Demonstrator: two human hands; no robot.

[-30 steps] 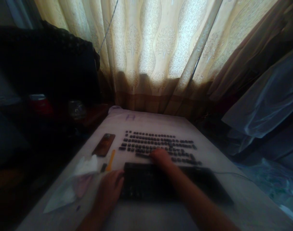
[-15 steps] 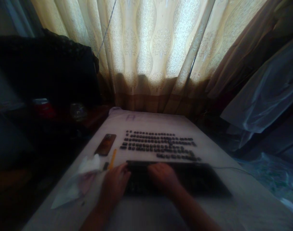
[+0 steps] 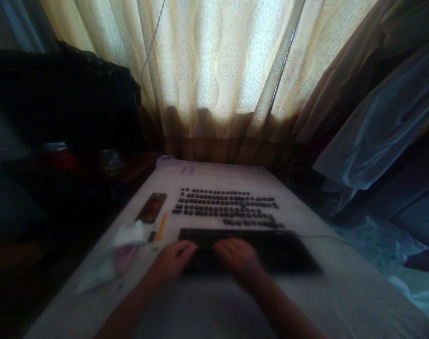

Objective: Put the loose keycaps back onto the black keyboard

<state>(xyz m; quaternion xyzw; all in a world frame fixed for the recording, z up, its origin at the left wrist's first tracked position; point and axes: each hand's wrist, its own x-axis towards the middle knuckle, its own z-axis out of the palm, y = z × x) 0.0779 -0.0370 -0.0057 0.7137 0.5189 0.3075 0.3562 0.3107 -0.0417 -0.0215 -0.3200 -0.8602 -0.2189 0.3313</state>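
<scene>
Cream patterned curtain across the far side, backlit, brightest right of centre. Cord slants over its left part. Left of me: big black panel, dark cloth over its top; maybe a screen, too dim to be sure. Right: pale translucent fabric hanging.

My right hand went from the little keys to the black keyboard. The long key left them too.
</scene>
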